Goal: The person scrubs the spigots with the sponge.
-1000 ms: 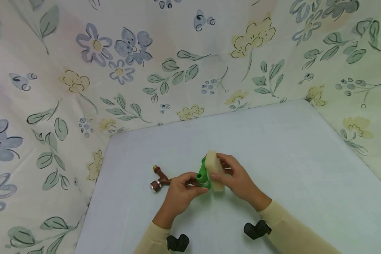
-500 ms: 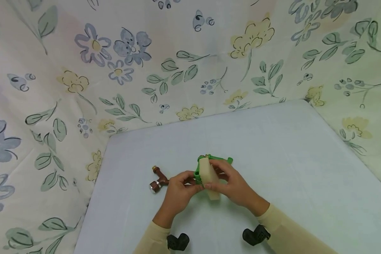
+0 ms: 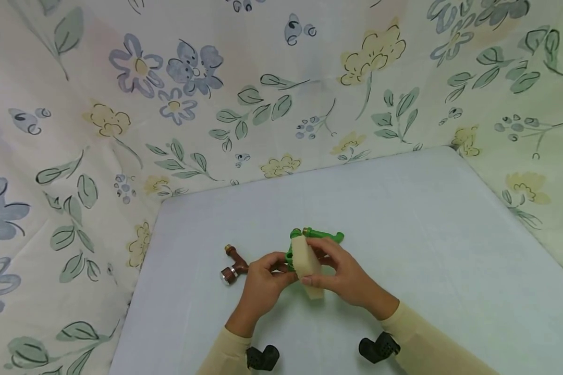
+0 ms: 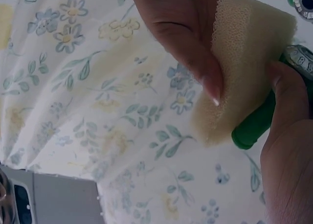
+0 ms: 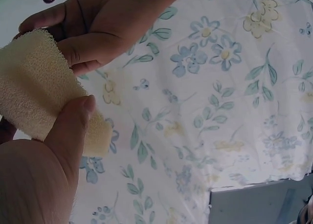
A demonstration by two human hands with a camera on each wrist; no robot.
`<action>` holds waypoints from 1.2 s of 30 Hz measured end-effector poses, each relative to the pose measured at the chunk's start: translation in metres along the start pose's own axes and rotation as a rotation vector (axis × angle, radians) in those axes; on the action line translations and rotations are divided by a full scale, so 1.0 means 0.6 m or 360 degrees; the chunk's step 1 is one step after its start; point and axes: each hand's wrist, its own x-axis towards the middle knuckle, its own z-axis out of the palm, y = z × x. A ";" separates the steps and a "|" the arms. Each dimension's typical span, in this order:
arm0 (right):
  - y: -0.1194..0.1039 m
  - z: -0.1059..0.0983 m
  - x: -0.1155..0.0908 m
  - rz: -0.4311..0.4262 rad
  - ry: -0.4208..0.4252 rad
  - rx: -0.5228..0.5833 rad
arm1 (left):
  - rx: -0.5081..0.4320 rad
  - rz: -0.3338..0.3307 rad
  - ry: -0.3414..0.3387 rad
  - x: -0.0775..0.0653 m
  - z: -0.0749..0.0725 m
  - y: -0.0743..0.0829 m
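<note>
My left hand (image 3: pixel 268 281) grips a green tap (image 3: pixel 289 258), its spout and a metal band showing beside my thumb in the left wrist view. A thick cream sponge (image 3: pixel 306 260) is held by my right hand (image 3: pixel 341 268), thumb on the near side and fingers behind. The sponge stands on edge against the green tap and covers much of it in the head view. In the right wrist view the sponge (image 5: pixel 44 82) hides the tap, with my left hand (image 5: pixel 107 18) beyond it.
A second green tap (image 3: pixel 326 235) with a brass end lies on the table behind my right hand. Left of my left hand lies a brown tap (image 3: pixel 235 266) with a chrome-rimmed knob. Floral cloth (image 3: pixel 262 120) hangs around the white table (image 3: pixel 403 219).
My right hand has brought the sponge left and down across the green tap, which is now mostly covered. The second green tap behind has come into sight.
</note>
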 end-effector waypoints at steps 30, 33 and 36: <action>0.025 -0.028 0.005 0.0136 0.0270 -0.0205 | -0.0151 0.0100 -0.0171 0.001 0.008 -0.003; 0.028 -0.028 0.004 0.0156 0.0262 -0.0183 | -0.0156 0.0094 -0.0175 0.000 0.009 -0.003; 0.029 -0.026 0.003 0.0150 0.0249 -0.0163 | -0.0155 0.0099 -0.0164 -0.001 0.009 -0.003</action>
